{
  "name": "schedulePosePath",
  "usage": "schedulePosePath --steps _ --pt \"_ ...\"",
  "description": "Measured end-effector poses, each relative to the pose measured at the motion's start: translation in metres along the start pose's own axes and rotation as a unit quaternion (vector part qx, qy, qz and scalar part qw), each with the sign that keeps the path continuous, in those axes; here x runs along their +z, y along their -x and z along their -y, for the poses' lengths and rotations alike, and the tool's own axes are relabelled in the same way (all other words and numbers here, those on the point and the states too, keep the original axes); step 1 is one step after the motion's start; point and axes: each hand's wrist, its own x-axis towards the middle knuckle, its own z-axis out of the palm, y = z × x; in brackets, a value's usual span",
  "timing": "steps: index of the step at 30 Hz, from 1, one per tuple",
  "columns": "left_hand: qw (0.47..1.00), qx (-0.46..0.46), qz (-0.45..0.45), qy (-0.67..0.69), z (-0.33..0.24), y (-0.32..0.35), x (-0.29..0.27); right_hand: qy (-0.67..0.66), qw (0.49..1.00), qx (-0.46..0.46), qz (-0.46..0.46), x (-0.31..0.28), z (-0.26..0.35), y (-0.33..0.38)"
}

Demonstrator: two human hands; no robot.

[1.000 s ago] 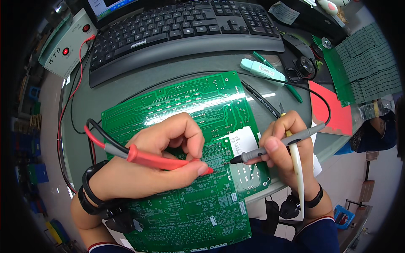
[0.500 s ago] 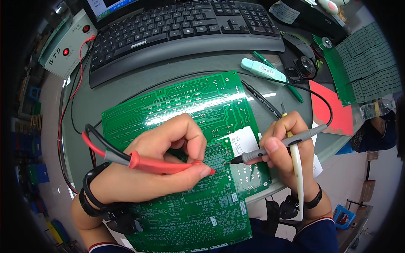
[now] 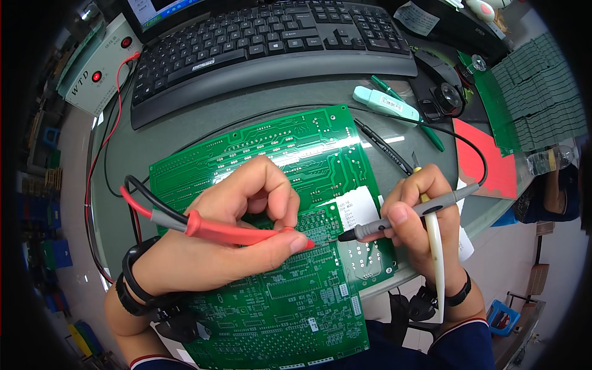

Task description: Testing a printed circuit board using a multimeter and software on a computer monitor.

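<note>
In my left hand (image 3: 240, 228) a red test probe (image 3: 231, 234) is pinched between thumb and fingers, its tip over the near green circuit board (image 3: 296, 302). My right hand (image 3: 419, 216) grips a grey and black test probe (image 3: 441, 202), pointing left toward the red tip. Whether either tip touches the board is too small to tell. A slim cream-handled tool with a blade (image 3: 435, 259) is also tucked in my right hand. The near board overlaps a second green board (image 3: 296, 139) behind it. A white printed slip (image 3: 361, 206) lies across the far board beside the probes.
A black keyboard (image 3: 265, 46) spans the back. A white box with red buttons (image 3: 98, 68) stands at left, a red lead attached. Beyond the boards lie a black pen (image 3: 382, 145), a mint highlighter (image 3: 385, 103) and a green pen (image 3: 431, 137). Red card (image 3: 487, 160) and stacked boards (image 3: 530, 92) sit right.
The red probe's rear end and its cable have shifted slightly left and up as my left hand tilts a little. My right hand has barely moved.
</note>
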Motion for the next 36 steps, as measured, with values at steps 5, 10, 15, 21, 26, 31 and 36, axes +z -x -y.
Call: schedulePosePath --steps 5,10,15,21,26,31,36 --pt "1.0 -0.002 -0.003 0.0 0.0 0.0 0.0 0.006 1.0 -0.001 -0.001 0.0 0.0 0.0" --pt "1.0 -0.001 -0.004 0.0 0.0 0.0 0.001 -0.005 1.0 -0.019 -0.002 0.002 -0.001 0.0" --pt "1.0 -0.006 -0.008 0.019 0.001 0.0 0.003 0.015 1.0 -0.017 -0.001 -0.001 -0.001 0.001" --pt "1.0 -0.018 -0.02 -0.011 -0.006 0.002 0.003 0.022 1.0 -0.021 0.0 0.0 -0.002 0.0" --pt "0.999 -0.028 -0.03 -0.027 -0.01 0.003 0.008 0.009 1.0 -0.022 -0.008 0.001 -0.001 0.0" --pt "0.997 -0.048 -0.032 -0.055 -0.018 0.004 0.01 0.005 1.0 -0.016 0.002 0.0 -0.001 0.001" --pt "0.997 -0.022 -0.021 -0.078 -0.015 0.003 0.01 0.009 1.0 -0.015 0.003 0.001 0.0 0.002"
